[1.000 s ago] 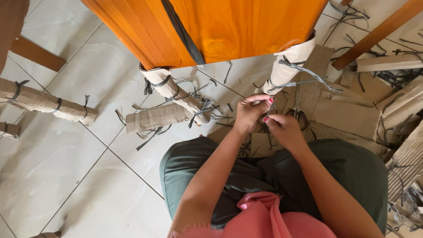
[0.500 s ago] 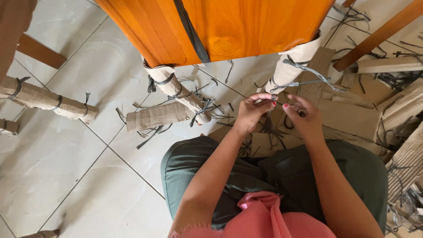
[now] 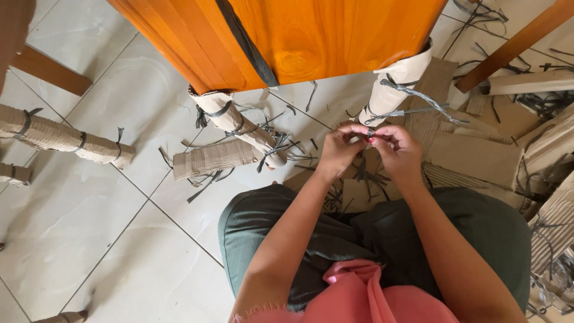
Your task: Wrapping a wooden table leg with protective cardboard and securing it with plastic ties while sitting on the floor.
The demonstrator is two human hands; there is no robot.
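A: Orange wooden furniture piece [image 3: 335, 36] overhead, its cardboard-wrapped leg [image 3: 397, 90] on the right bound with grey plastic strap [image 3: 418, 96].

B: Since a second ago?

A: Both hands have risen from lap level and closed in just below that leg. Left hand [image 3: 339, 149] and right hand [image 3: 394, 148], fingertips pinched together on a strap end between them.

B: Meaning?

A: Likely working the strap's tie, judging by grip.

B: Floor?

A: Loose cardboard piece [image 3: 209, 158], strap offcuts scattered.

Orange wood panel [image 3: 335, 36] is glowing over pale grey floor tiles [image 3: 89, 239], tan cardboard wrap [image 3: 400, 84], dark grey strap [image 3: 412, 93].
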